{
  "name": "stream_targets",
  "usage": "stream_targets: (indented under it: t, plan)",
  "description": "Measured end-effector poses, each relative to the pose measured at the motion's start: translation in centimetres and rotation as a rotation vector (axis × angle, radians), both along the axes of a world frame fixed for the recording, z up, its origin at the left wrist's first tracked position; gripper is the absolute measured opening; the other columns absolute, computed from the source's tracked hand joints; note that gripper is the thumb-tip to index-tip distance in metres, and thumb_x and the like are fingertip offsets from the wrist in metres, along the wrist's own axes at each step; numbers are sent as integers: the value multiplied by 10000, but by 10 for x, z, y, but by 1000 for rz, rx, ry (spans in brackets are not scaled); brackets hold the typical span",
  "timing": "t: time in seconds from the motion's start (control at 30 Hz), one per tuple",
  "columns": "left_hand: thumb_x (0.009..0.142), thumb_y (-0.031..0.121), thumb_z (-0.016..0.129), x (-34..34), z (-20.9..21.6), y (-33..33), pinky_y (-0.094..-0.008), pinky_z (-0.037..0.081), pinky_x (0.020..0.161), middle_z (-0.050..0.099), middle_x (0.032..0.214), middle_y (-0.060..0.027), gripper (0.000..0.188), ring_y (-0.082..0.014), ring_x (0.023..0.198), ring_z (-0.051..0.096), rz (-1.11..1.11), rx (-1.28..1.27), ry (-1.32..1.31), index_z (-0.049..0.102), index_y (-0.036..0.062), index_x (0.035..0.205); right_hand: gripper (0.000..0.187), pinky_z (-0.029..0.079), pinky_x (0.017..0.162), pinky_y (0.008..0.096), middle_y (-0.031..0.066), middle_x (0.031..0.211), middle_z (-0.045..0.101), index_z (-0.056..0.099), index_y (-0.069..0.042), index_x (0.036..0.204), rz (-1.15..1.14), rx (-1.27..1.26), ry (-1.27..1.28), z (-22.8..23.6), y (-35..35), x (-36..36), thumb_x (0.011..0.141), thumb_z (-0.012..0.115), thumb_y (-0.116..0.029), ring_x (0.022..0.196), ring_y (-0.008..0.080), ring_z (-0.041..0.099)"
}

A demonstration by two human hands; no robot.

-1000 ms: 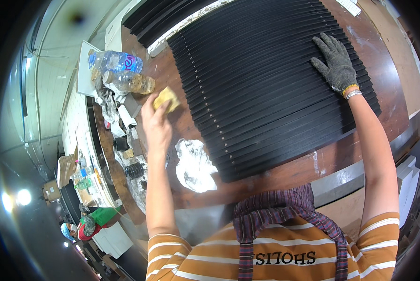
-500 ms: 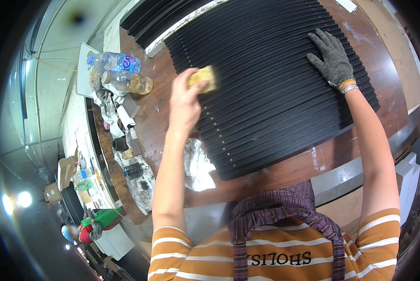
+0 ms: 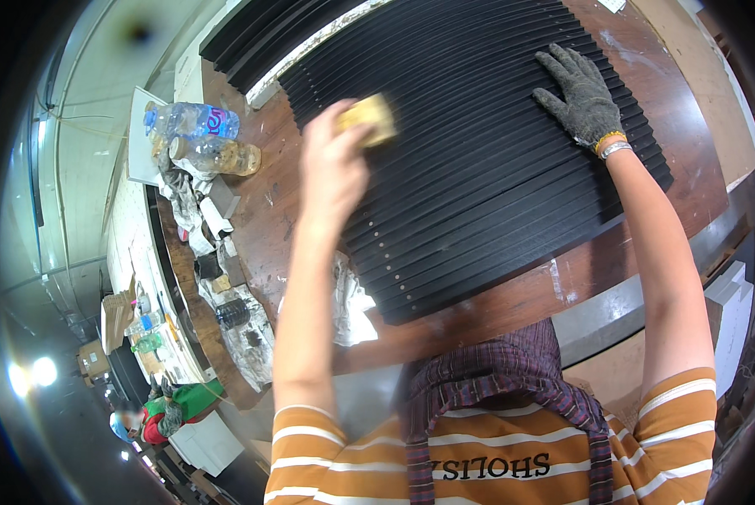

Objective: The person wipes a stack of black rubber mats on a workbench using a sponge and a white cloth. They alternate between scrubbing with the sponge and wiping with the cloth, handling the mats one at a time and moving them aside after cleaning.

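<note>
A yellow sponge [image 3: 370, 120] is gripped in my bare left hand [image 3: 333, 160], its fingers and thumb closed round it. Both are slightly smeared by motion. The sponge is over the left part of a black pleated sheet [image 3: 478, 143], close to a row of small pale dots along its left side; whether it touches the folds I cannot tell. My right hand [image 3: 581, 97], in a dark grey knitted glove with a yellow cuff, lies flat with fingers spread on the sheet's right side.
The sheet rests on a brown wooden table [image 3: 259, 198]. Two plastic bottles [image 3: 201, 135], stained rags [image 3: 247, 337] and a small black cup-like thing [image 3: 233, 314] stand along its left edge. More black pleated material [image 3: 276, 38] lies at the back. Another person [image 3: 154, 421] is at far left.
My left hand with the sponge has shifted slightly up the sheet. The right hand remains spread on the folds, while the whole view has moved a little.
</note>
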State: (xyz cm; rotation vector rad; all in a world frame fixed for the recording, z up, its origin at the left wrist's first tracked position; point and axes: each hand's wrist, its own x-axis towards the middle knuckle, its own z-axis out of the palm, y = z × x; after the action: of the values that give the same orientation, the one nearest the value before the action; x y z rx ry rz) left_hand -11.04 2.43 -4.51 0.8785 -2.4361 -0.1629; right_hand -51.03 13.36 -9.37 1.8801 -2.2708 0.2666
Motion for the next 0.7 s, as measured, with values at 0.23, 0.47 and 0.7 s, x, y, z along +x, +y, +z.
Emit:
stream_targets:
  t: [0.23,0.47,0.7]
  plan:
    - [833,-110,632,-88,-9,15,-431,491,1119,594,1414,-119,385,-337,1332,557,-123,173,-72,753,77,1147,663,234,1290,466,83,1641,405,486,-215,1546,8,-1,10,-2,-1,-2,996,583,-573,1537,324,315]
    - [795,-168,561,115,29,16,-419,450,1147,638,1384,-143,420,-342,1322,559,443,188,-452,793,52,1068,669,238,1290,458,78,1644,401,485,-218,1548,-18,2,-6,0,1,1,996,585,-582,1538,318,315]
    - [783,-129,633,37,32,31,-426,466,1120,644,1357,-148,333,-354,1286,579,200,172,-29,776,23,1042,671,233,1293,454,79,1645,401,492,-212,1543,-17,22,4,2,-1,2,998,572,-596,1542,308,313]
